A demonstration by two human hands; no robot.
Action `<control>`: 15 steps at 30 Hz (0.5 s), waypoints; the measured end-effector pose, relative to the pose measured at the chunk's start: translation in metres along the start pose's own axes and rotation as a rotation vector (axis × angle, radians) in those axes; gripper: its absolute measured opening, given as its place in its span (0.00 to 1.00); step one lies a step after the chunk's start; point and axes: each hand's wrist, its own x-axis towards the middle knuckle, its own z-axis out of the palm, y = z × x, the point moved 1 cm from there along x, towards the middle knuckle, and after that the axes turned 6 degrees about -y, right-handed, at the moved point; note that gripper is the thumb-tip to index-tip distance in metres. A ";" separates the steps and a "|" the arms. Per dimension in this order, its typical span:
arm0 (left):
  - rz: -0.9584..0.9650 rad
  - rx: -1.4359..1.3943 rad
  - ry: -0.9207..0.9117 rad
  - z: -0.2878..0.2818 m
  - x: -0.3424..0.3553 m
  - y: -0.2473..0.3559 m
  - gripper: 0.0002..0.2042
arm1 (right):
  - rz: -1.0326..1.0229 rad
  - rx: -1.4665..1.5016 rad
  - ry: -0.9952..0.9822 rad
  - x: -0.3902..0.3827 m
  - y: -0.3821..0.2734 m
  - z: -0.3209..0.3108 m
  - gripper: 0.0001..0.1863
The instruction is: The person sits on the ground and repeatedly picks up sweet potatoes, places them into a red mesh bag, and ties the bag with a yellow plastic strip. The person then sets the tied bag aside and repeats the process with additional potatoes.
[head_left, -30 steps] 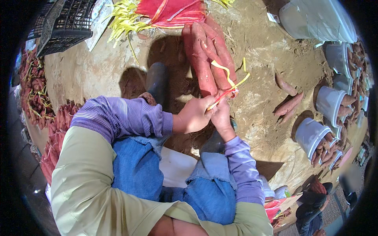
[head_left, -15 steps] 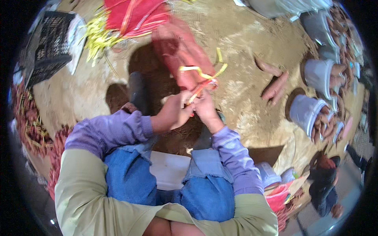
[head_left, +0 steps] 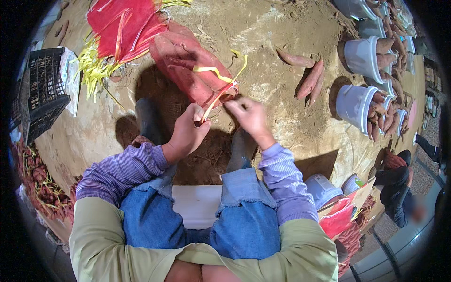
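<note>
Step in hand, judged from the hand positions: closure work at the mouth of a red mesh bag filled with long reddish sweet potatoes (head_left: 188, 61). The bag lies on its side, ahead and slightly left of the hands, its mouth toward them. The left hand (head_left: 188, 130) is clamped on a narrow red-and-yellow band (head_left: 216, 102) leading from the mouth. The right hand (head_left: 251, 117) stands apart from the left, just beside the mouth; it is blurred, and whether it grips anything cannot be told. A loose yellow strap (head_left: 211, 70) lies across the bag near its mouth. The next move seems to call for steady band tension and the mouth gathered close.

Surface: tan, soil-dusted ground (head_left: 272, 28). Right of the hands lie loose sweet potatoes (head_left: 310, 81); beyond them stand white plastic buckets (head_left: 353, 107) of sweet potatoes.

Room: flat red mesh bags (head_left: 120, 28) lie ahead-left; a black lattice plastic crate (head_left: 46, 87) stands far left. Another person (head_left: 397, 188) is at far right.
</note>
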 end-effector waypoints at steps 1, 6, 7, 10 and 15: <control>0.034 0.091 0.019 0.000 0.000 -0.001 0.11 | 0.084 -0.135 0.238 -0.005 0.026 -0.018 0.15; -0.040 0.032 -0.002 0.006 0.003 -0.009 0.11 | 0.374 -0.606 0.980 0.012 0.070 -0.122 0.29; -0.037 0.013 -0.012 0.006 0.003 -0.010 0.11 | 0.431 -0.589 0.832 0.020 0.073 -0.135 0.34; -0.034 0.060 -0.003 0.003 0.002 -0.006 0.11 | 0.379 -0.518 0.597 0.035 0.076 -0.145 0.43; -0.021 0.043 0.009 -0.002 0.003 -0.012 0.12 | 0.207 -0.457 0.570 0.031 0.132 -0.128 0.24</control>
